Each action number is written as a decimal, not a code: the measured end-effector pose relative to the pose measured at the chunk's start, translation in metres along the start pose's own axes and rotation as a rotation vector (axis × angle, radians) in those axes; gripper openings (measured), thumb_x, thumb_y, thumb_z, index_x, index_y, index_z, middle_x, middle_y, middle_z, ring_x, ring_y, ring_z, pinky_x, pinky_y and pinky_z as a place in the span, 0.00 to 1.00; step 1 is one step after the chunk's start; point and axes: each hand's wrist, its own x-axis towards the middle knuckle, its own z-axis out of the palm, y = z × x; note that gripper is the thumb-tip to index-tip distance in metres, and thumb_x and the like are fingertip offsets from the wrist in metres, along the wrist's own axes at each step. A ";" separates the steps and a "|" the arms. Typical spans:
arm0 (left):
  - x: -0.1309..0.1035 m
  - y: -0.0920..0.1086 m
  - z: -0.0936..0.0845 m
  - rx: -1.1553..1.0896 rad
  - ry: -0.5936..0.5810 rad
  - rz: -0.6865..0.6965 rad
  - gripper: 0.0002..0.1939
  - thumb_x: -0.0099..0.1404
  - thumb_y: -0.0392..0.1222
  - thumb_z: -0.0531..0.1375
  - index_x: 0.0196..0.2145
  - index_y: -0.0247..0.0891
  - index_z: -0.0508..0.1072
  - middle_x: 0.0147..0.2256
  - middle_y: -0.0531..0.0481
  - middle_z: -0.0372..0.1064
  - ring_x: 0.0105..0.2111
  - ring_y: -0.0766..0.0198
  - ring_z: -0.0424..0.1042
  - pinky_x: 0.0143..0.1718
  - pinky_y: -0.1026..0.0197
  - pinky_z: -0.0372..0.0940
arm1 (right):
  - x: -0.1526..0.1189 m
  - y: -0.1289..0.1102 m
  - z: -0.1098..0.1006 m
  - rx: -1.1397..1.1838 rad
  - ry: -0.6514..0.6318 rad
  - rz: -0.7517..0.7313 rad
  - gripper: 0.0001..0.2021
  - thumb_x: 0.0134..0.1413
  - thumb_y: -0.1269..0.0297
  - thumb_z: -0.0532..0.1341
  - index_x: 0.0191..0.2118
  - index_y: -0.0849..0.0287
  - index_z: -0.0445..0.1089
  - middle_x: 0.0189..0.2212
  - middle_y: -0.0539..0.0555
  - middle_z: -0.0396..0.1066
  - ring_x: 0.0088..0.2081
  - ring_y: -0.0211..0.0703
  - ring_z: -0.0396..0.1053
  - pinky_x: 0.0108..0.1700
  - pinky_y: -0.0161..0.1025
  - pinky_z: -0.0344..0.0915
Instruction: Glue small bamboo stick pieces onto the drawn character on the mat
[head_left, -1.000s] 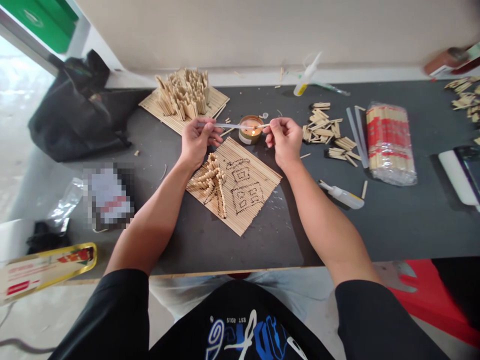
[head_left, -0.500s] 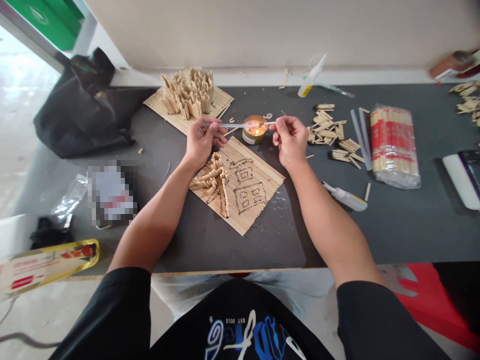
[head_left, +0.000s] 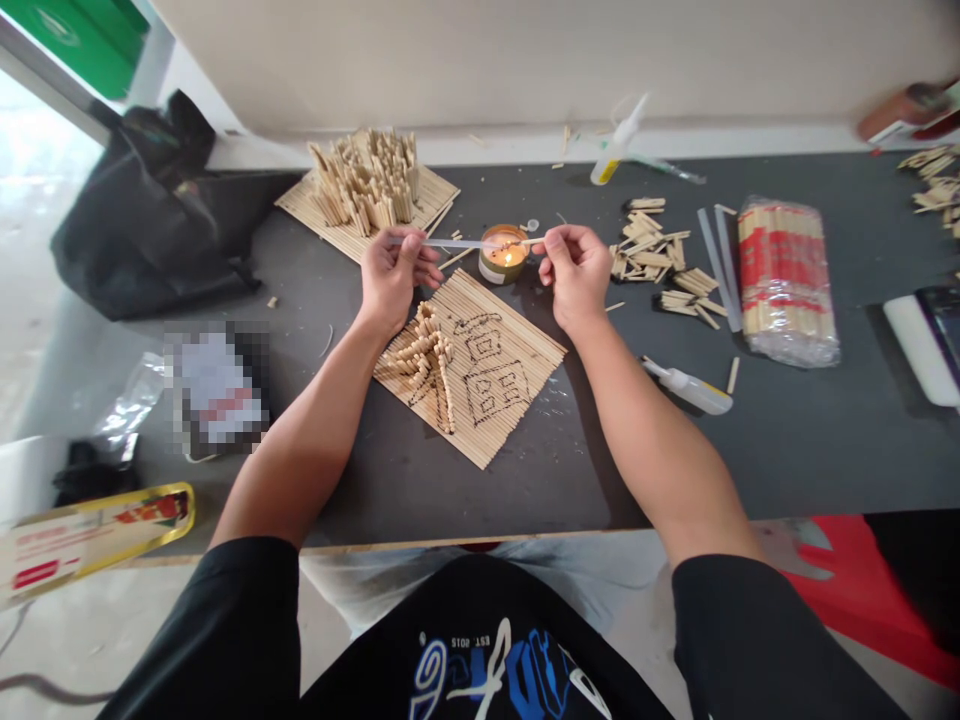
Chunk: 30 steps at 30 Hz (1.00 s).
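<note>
the dark desk (head_left: 825, 450) spreads wide, its far edge at twelve o'clock; on it, ahead of the person's chest, the slatted mat (head_left: 517, 335) lies corner-on. beyond the mat's middle, the left hand (head_left: 390, 275) is at eleven and the right hand (head_left: 577, 270) at one, both closed to a pinch, thumb against fingers. the lit candle (head_left: 499, 272) sits between, at three from the left hand and nine from the right, with the right nearer. the translucent stick (head_left: 454, 243), gripped by the left hand, runs towards three, its free end over the candle. the wooden stick (head_left: 533, 241), shorter, points from the right hand to nine, nearly in line; whether the tips touch, i cannot tell.
</note>
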 end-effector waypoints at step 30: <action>0.001 0.000 -0.002 0.064 -0.001 -0.027 0.28 0.63 0.71 0.63 0.38 0.42 0.66 0.29 0.50 0.70 0.23 0.70 0.71 0.20 0.68 0.64 | -0.007 -0.007 0.004 -0.163 0.034 0.021 0.28 0.55 0.29 0.62 0.33 0.53 0.62 0.24 0.48 0.67 0.21 0.34 0.65 0.18 0.33 0.58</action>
